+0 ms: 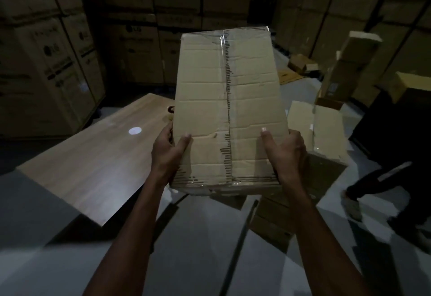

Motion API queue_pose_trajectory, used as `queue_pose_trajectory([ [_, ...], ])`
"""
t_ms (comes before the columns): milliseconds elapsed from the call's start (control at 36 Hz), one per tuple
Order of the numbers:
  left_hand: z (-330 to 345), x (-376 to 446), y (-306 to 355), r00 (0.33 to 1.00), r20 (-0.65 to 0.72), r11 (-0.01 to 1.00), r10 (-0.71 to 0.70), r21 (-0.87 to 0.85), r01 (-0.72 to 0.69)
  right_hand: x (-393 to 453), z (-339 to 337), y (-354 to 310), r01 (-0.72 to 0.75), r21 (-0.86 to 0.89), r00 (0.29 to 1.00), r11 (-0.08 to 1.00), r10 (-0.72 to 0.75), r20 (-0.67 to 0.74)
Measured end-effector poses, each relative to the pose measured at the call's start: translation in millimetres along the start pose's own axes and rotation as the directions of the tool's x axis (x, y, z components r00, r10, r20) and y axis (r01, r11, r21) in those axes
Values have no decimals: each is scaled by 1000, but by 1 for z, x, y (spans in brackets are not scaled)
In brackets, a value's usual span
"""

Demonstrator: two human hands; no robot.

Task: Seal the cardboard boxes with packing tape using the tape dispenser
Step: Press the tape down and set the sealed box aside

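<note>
Cardboard box (227,109) was held up in the air between both hands, clear of the desk (93,162), which lay below and to the left of the left hand (169,153). Left hand gripped the box's near left edge, thumb laid over the top face, fingers hidden round the side. Right hand (285,153) gripped the near right edge the same way, thumb on top.

Step, as judged: this box looked already sealed. Clear glossy tape (225,39) ran along the centre seam where the two flaps met and folded over the far edge. So the moment read as carrying a finished box, either to set it aside or to turn it for another seam; which, could not be told.

Next move would call for a free place to set the box down, then an unsealed box and the dispenser. A dark rounded object (171,111), partly hidden just beyond the left hand on the desk, may have been the tape or dispenser; too dim to confirm.

Materials: box corrugated, tan, tall and rectangular, surface creased in horizontal bands, exposed fluting showing ragged along the seam and near corner. Desk top smooth, pale wood grain. An open box (326,127) with raised flaps sat just beyond the right hand. Stacked printed cartons (53,62) stood behind.
</note>
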State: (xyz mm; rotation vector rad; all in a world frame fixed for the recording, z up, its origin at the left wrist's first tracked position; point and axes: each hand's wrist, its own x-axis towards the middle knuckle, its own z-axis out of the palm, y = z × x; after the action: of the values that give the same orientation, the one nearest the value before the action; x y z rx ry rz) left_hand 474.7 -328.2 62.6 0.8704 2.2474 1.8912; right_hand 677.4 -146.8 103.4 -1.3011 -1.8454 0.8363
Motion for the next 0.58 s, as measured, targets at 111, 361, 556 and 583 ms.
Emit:
queue_pose_trajectory([
  [111,24,11,22,997,61,999,37,2,-38,10,-26,7,-31,-19,998,999,30,-60],
  [361,111,30,74,975,204,996,89,-49,-81,54,-88,38,-83,-67,983,994,71,-167],
  [556,203,65,116,928,371,999,29,-35,-17,131,-128,76,-173,-86,973,981,157,-168],
  [583,218,70,121,923,385,999,28,-32,-17,145,-133,82,-180,-81,973,980,165,-164],
])
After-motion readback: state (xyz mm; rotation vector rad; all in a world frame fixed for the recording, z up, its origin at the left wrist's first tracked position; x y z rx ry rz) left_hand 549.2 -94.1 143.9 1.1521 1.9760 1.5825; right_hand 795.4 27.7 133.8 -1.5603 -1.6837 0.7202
